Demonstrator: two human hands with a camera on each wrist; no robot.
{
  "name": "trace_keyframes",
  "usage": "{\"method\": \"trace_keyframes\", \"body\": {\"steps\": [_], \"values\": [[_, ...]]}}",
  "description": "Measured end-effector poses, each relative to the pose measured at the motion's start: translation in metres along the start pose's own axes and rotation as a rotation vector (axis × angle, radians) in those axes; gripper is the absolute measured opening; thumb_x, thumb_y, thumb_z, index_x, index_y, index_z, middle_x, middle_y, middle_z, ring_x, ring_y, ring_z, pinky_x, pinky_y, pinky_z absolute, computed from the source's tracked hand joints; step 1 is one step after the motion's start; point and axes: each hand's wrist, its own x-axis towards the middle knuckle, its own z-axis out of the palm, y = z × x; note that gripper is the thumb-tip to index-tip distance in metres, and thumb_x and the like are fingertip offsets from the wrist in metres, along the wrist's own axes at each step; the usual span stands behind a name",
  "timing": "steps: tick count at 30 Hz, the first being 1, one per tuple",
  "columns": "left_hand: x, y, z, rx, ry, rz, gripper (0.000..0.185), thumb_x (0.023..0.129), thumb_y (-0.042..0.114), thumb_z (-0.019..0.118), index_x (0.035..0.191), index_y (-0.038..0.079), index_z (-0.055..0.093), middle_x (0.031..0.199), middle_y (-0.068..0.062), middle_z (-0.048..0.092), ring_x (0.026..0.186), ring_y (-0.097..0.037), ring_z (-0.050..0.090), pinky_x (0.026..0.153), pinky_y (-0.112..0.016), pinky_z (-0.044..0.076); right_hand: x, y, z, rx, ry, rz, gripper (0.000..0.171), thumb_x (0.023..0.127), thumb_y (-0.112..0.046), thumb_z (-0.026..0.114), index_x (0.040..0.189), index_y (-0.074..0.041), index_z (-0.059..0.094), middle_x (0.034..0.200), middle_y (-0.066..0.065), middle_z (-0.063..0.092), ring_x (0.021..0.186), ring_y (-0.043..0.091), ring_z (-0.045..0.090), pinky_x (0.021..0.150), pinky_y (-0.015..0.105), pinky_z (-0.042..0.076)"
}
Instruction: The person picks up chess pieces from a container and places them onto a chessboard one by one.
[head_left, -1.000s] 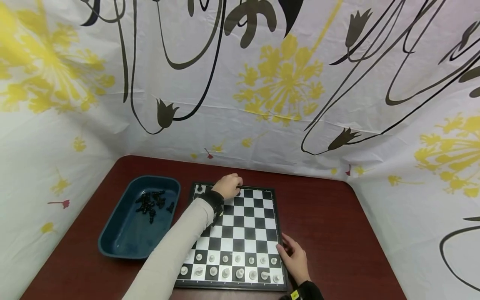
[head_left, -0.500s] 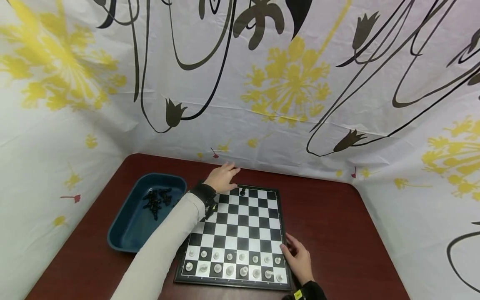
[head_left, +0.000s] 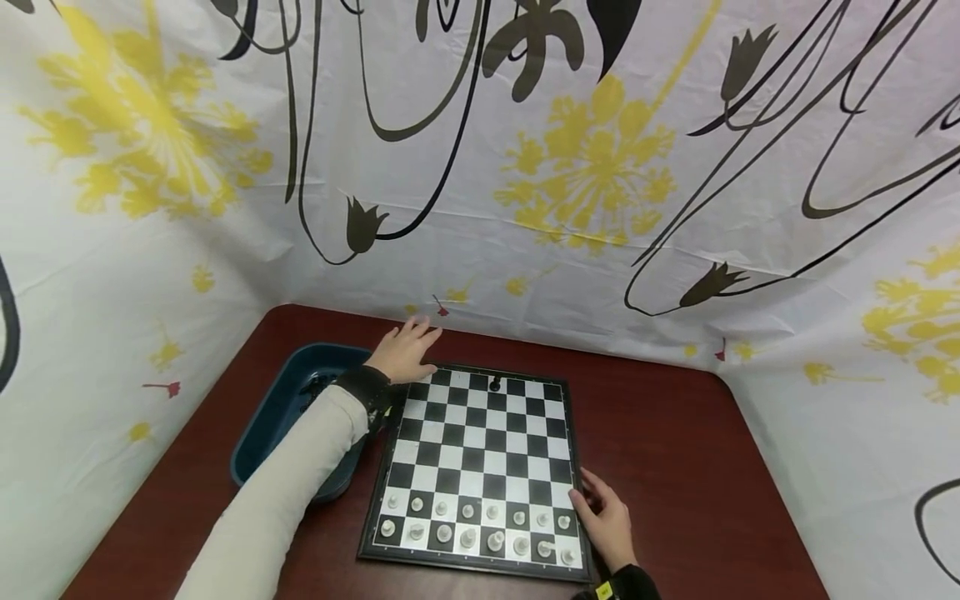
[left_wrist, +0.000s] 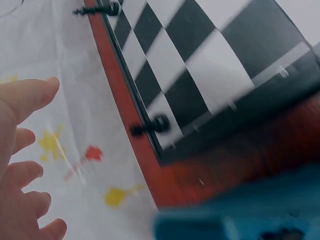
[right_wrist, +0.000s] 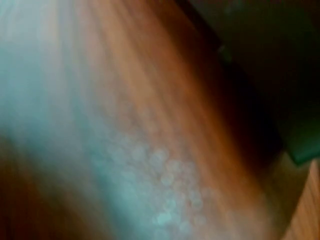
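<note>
My left hand (head_left: 403, 352) hovers by the far left corner of the chessboard (head_left: 472, 458), its fingers spread and nothing held. In the left wrist view, a black chess piece (left_wrist: 160, 123) stands on the corner square, and another black piece (left_wrist: 111, 9) is farther along that edge. The head view shows one black chess piece (head_left: 495, 383) on the far row; the corner one is hidden by the hand. White chess pieces (head_left: 468, 537) fill the two near rows. My right hand (head_left: 609, 525) rests at the board's right edge, its thumb touching the rim. The right wrist view is blurred.
A blue plastic tray (head_left: 247, 471) stands left of the board, partly covered by the left sleeve (head_left: 277, 492). Black chess pieces (head_left: 313, 387) lie inside it. Everything is on a dark red table (head_left: 675, 475), with a patterned cloth (head_left: 465, 267) hanging behind.
My left hand has let go of a black chess piece on the far row and moved left, its fingers spreading. The right hand stays at the board's edge. The head view has shifted slightly.
</note>
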Motion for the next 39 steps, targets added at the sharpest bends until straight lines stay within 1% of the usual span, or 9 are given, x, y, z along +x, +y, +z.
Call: {"method": "trace_keyframes", "body": {"steps": [4, 11, 14, 20, 23, 27, 33, 36, 39], "values": [[-0.01, -0.02, -0.002, -0.028, 0.001, -0.037, 0.069, 0.085, 0.033, 0.061, 0.142, 0.011, 0.03, 0.148, -0.017, 0.019, 0.136, -0.037, 0.013, 0.105, -0.054, 0.018, -0.001, 0.002, -0.002, 0.019, 0.0, 0.025, 0.041, 0.079, -0.021, 0.071, 0.117, -0.008, 0.061, 0.092, 0.004, 0.068, 0.064, 0.003, 0.05, 0.059, 0.021, 0.042], [-0.027, -0.057, -0.008, -0.085, 0.08, -0.078, 0.064, 0.086, 0.033, 0.059, 0.139, 0.007, 0.035, 0.146, -0.021, 0.021, 0.135, -0.041, 0.012, 0.103, -0.058, 0.019, 0.0, 0.004, -0.001, 0.009, 0.008, 0.015, 0.041, 0.079, -0.021, 0.071, 0.116, -0.007, 0.061, 0.092, 0.006, 0.068, 0.063, 0.003, 0.05, 0.059, 0.021, 0.041], [-0.035, -0.07, -0.01, -0.118, 0.088, -0.095, 0.065, 0.086, 0.032, 0.06, 0.14, 0.006, 0.034, 0.146, -0.023, 0.02, 0.135, -0.042, 0.01, 0.101, -0.06, 0.018, 0.0, 0.005, 0.0, 0.007, 0.009, 0.031, 0.041, 0.078, -0.02, 0.071, 0.116, -0.008, 0.061, 0.092, 0.006, 0.068, 0.063, 0.003, 0.05, 0.059, 0.021, 0.041], [-0.049, -0.095, -0.014, -0.133, 0.112, -0.132, 0.067, 0.085, 0.029, 0.06, 0.14, 0.004, 0.031, 0.146, -0.027, 0.014, 0.133, -0.045, 0.008, 0.099, -0.063, 0.019, 0.002, 0.005, 0.0, 0.017, 0.006, 0.033, 0.042, 0.08, -0.024, 0.07, 0.117, -0.007, 0.06, 0.095, 0.008, 0.068, 0.064, 0.004, 0.051, 0.058, 0.021, 0.042], [-0.055, -0.105, -0.014, -0.153, 0.107, -0.153, 0.067, 0.086, 0.029, 0.059, 0.141, 0.003, 0.03, 0.147, -0.027, 0.011, 0.133, -0.046, 0.008, 0.098, -0.064, 0.018, 0.003, 0.003, -0.001, 0.008, 0.002, 0.036, 0.043, 0.08, -0.024, 0.07, 0.117, -0.006, 0.06, 0.095, 0.009, 0.068, 0.065, 0.004, 0.051, 0.059, 0.021, 0.042], [-0.064, -0.114, -0.008, -0.168, 0.088, -0.181, 0.066, 0.086, 0.028, 0.059, 0.14, 0.001, 0.03, 0.146, -0.028, 0.013, 0.132, -0.046, 0.012, 0.097, -0.065, 0.02, 0.002, 0.002, -0.001, 0.001, -0.007, 0.047, 0.043, 0.079, -0.024, 0.07, 0.117, -0.007, 0.06, 0.095, 0.008, 0.068, 0.065, 0.003, 0.05, 0.059, 0.021, 0.042], [-0.073, -0.123, 0.009, -0.155, 0.088, -0.207, 0.064, 0.085, 0.026, 0.06, 0.137, -0.001, 0.035, 0.142, -0.03, 0.021, 0.13, -0.047, 0.019, 0.091, -0.063, 0.031, 0.001, 0.002, 0.001, 0.01, -0.004, 0.026, 0.042, 0.079, -0.024, 0.07, 0.117, -0.006, 0.06, 0.093, 0.008, 0.068, 0.064, 0.003, 0.05, 0.058, 0.021, 0.042], [-0.075, -0.128, 0.017, -0.135, 0.098, -0.212, 0.062, 0.084, 0.026, 0.061, 0.135, -0.001, 0.037, 0.14, -0.03, 0.027, 0.127, -0.046, 0.028, 0.087, -0.06, 0.037, 0.0, 0.001, 0.002, 0.009, 0.005, 0.019, 0.041, 0.079, -0.022, 0.071, 0.116, -0.007, 0.061, 0.092, 0.007, 0.068, 0.063, 0.002, 0.05, 0.057, 0.021, 0.042], [-0.077, -0.131, 0.024, -0.117, 0.124, -0.206, 0.059, 0.084, 0.026, 0.062, 0.132, -0.001, 0.042, 0.135, -0.027, 0.037, 0.119, -0.044, 0.039, 0.082, -0.057, 0.041, 0.0, 0.001, 0.004, 0.011, 0.013, 0.013, 0.041, 0.078, -0.019, 0.071, 0.115, -0.007, 0.061, 0.091, 0.007, 0.068, 0.063, 0.002, 0.05, 0.057, 0.021, 0.042]]}}
